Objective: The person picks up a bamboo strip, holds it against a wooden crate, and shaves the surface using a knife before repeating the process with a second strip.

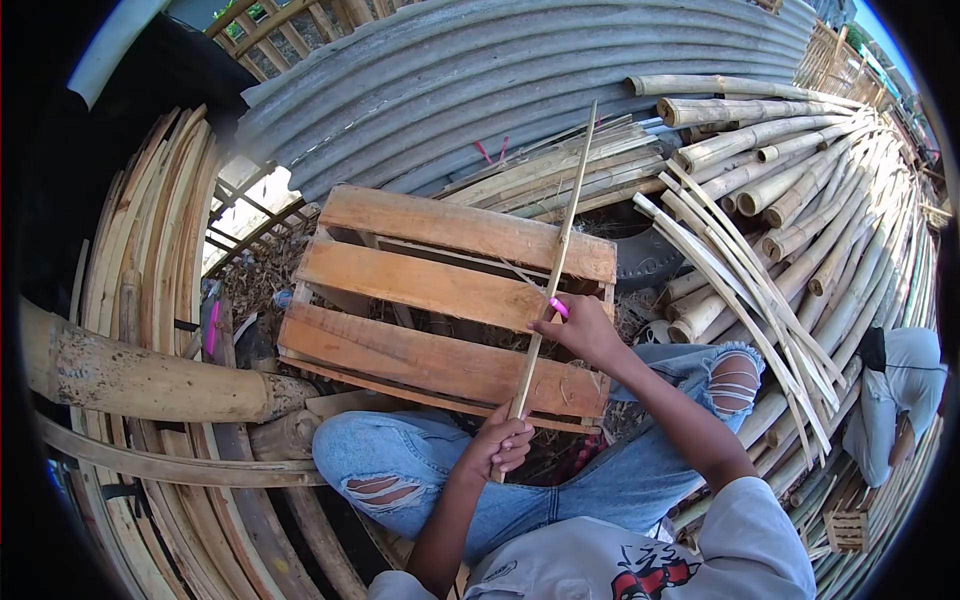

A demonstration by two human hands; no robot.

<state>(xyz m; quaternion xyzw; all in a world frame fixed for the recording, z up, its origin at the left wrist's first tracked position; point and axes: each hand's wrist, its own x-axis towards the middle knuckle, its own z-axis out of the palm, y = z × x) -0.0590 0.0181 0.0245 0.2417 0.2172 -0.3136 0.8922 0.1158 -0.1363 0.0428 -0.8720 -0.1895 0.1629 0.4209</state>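
A long, narrow bamboo strip (563, 240) runs upward from my lap across a slatted wooden crate (420, 285). My left hand (495, 445) is wrapped round the strip near its lower end, above my jeans. Higher up, my right hand (580, 328) is closed on a small tool with a bright pink handle (558, 307), held right against the strip. A thin, pale sliver (522, 275) sticks out to the left beside the pink handle. The fingers hide most of the tool, and I cannot tell its exact kind.
Split bamboo strips (780, 320) lie at my right, over stacked bamboo poles (800, 190). On the left are more long slats (150, 230) and a thick bamboo pole (160, 375). Corrugated metal sheeting (520, 70) stands behind the crate. Another person (895, 400) is at the far right.
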